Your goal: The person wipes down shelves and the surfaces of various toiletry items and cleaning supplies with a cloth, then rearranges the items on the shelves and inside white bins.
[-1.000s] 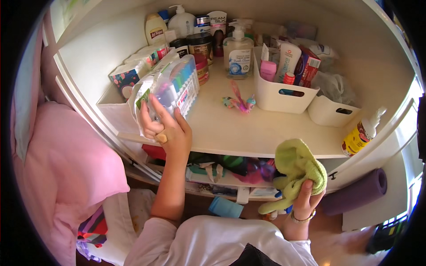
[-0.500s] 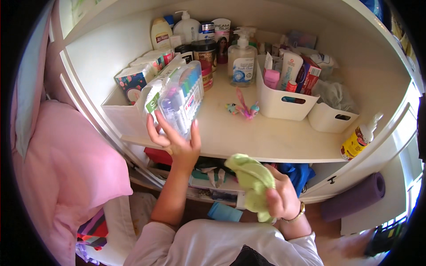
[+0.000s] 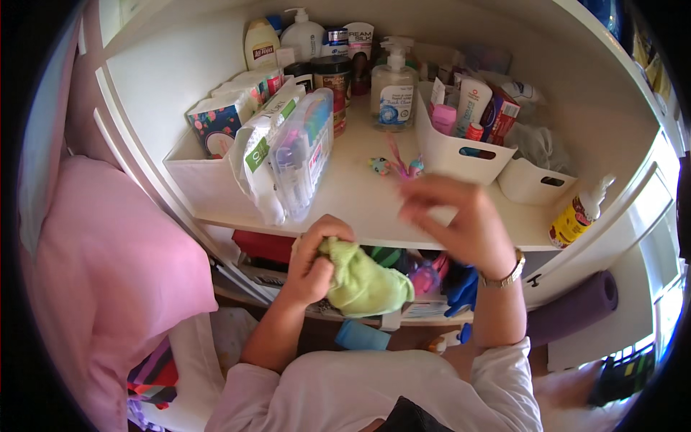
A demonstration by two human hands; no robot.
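Note:
My left hand [image 3: 317, 261] is closed around a light green cloth [image 3: 366, 279], which hangs bunched in front of the shelf edge. Over the front of the shelf, my right hand [image 3: 453, 216] is held with thumb and fingers apart and nothing between them; motion blurs its fingertips. Just beyond those fingers lie small toy figures [image 3: 379, 166], one with a pink ribbon-like strip [image 3: 394, 149]. A clear plastic case of coloured markers [image 3: 302, 162] stands on the shelf beside a white package [image 3: 263, 151], away from both hands.
Behind the toys stands a clear soap pump bottle [image 3: 394, 90]. White bins [image 3: 461, 160] of toiletries are on the right, near a yellow pump bottle [image 3: 576, 219]. Tissue packs [image 3: 214, 129] fill the left bin. A lower shelf, a rolled purple mat [image 3: 576, 309] and pink bedding [image 3: 122, 273] surround me.
The green cloth has passed from my right hand to my left. My left hand has let go of the marker case, now on the shelf. My right hand has moved up toward the toys.

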